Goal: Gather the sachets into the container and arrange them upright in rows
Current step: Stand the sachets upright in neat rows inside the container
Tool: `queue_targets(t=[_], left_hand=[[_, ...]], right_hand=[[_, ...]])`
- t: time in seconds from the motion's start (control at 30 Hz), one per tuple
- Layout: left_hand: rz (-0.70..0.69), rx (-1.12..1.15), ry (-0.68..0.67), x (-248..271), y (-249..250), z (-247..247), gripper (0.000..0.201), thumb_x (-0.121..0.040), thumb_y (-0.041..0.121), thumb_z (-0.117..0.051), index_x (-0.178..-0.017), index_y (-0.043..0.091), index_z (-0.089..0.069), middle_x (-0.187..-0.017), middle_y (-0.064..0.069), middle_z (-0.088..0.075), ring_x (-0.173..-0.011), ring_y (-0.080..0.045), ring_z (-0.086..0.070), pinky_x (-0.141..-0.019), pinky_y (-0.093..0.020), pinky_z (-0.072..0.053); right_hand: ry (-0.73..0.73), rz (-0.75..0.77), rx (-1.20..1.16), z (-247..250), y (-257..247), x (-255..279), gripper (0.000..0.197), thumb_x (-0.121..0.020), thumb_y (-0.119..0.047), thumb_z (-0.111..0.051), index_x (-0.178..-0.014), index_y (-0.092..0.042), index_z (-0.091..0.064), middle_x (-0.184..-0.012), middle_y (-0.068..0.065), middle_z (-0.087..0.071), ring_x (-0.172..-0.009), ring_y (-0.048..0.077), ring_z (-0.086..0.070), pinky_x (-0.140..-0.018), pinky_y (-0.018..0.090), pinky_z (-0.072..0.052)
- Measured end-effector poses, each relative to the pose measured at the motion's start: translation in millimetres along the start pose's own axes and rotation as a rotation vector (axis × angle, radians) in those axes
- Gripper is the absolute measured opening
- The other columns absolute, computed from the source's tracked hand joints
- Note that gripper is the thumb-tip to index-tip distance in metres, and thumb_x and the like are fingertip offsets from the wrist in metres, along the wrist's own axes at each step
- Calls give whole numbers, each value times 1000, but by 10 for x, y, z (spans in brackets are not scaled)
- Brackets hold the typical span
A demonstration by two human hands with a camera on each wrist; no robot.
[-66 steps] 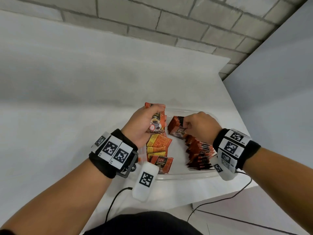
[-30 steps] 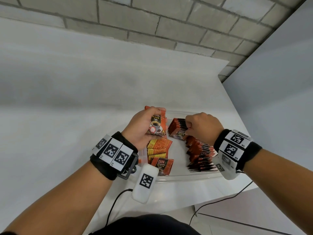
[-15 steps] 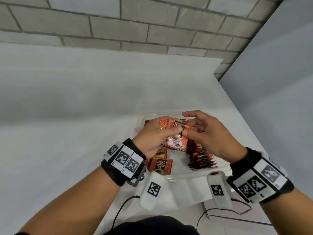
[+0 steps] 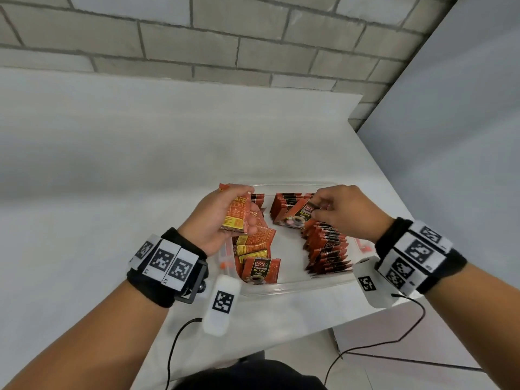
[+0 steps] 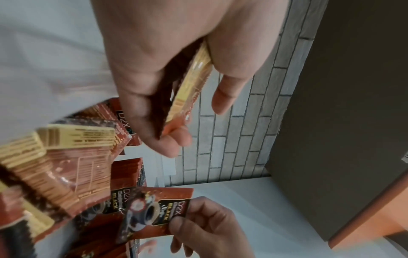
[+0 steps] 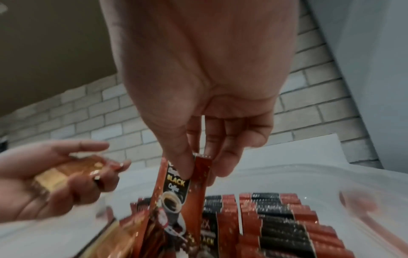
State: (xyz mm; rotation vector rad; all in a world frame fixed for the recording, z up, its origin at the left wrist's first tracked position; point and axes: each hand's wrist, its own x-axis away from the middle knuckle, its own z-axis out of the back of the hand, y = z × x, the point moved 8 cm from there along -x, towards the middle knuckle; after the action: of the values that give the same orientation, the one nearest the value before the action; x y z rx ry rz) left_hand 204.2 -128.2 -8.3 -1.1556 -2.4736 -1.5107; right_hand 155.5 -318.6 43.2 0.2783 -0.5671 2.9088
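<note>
- Container (image 4: 284, 288): clear tray near worktop (image 4: 112, 170) front right corner, rim just beside the front edge.
- Right hand (image 4: 346, 215): grip pinches one sachet (image 4: 299, 218) by its top edge, above the upright row (image 4: 326, 249) on the right side.
- Left hand (image 4: 216, 220): grip curled round a small stack of sachets (image 4: 236, 215), over the left wall.
- Loose sachets (image 4: 257, 257) lie flat at left; bare floor strip between them and the row.

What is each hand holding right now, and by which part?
Right hand pinches one coffee sachet by its top edge. Left hand grips a small stack of sachets around the middle.
</note>
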Motion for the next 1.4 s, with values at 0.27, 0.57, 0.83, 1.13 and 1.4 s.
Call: queue_targets(t=[0.27, 0.57, 0.83, 1.13, 1.4], left_hand=[[-19, 64, 1, 23, -2, 48, 39, -69, 27, -67, -101, 7, -58, -69, -8, -63, -54, -19, -57, -54, -30, -54], [-7, 92, -8, 22, 2, 72, 48, -68, 27, -67, -110, 7, -57, -72, -9, -65, -57, -20, -60, -57, -31, -56], [4, 136, -29, -20, -12, 80, 50, -67, 26, -68, -111, 6, -57, -74, -11, -64, -57, -21, -61, -57, -32, -56], [2, 140, -30, -40, -22, 90, 51, -66, 26, -68, -112, 6, -57, -74, -12, -64, -57, -22, -62, -57, -32, -57], [-5, 117, -25, -46, -32, 109, 45, -69, 27, -67, -109, 8, -60, -76, -12, -64, -59, -21, -63, -59, -33, -57]], right_hand=[[-170, 7, 314, -374, -91, -326, 6, -86, -19, -63, -92, -17, -66, -90, -2, -61, -85, 19, -59, -72, 29, -47], [-155, -38, 465, -361, -106, -416, 7, -84, -21, -66, -88, -20, -61, -90, 1, -57, -76, 20, -52, -63, 24, -35], [-178, 19, 655, -386, -177, -434, 13, -86, -19, -59, -78, -18, -49, -80, 2, -53, -70, 22, -50, -57, 26, -34], [-206, 39, 699, -422, -147, -454, 12, -86, -21, -57, -79, -14, -50, -78, 3, -55, -67, 22, -50, -48, 25, -28], [-190, 41, 663, -392, -147, -462, 11, -87, -25, -59, -87, -14, -56, -85, 3, -58, -71, 21, -51, -52, 25, -30]])
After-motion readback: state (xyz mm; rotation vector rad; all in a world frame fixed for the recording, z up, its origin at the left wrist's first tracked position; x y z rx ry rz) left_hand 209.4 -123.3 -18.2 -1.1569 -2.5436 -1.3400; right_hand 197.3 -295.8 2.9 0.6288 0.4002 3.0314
